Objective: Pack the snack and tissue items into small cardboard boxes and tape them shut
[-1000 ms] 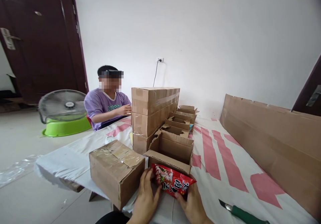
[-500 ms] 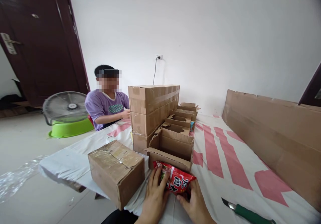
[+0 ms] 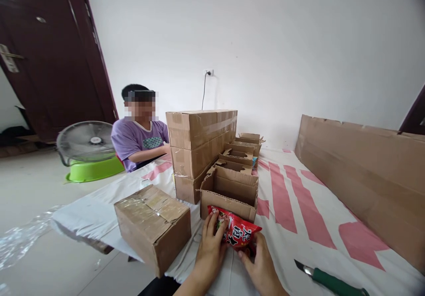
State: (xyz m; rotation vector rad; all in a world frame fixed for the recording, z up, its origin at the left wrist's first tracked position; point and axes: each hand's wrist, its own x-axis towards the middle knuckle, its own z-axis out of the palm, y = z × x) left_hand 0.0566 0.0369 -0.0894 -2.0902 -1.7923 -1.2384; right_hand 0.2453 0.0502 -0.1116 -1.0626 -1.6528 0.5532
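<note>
A red snack packet (image 3: 237,232) with white and black lettering is held at the front edge of an open cardboard box (image 3: 229,205). My left hand (image 3: 212,243) grips the packet's left side, fingers lying over its top. On its right end, my right hand (image 3: 260,256) has thumb and fingers closed around the wrapper. Directly beyond the packet stands the open box, its inner walls showing and its floor hidden from here. A taped cardboard box (image 3: 152,225) sits left of my left hand.
A green-handled knife (image 3: 335,282) lies right of my right hand, blade exposed. Stacked cardboard boxes (image 3: 199,150) and more open boxes (image 3: 237,154) extend toward the wall. Across the table sits a person in purple (image 3: 139,136). A tall cardboard sheet (image 3: 358,167) borders the right.
Both hands and the packet have shifted slightly up and right. The open box's front flap no longer sticks out toward me, and the box sits slightly farther right.
</note>
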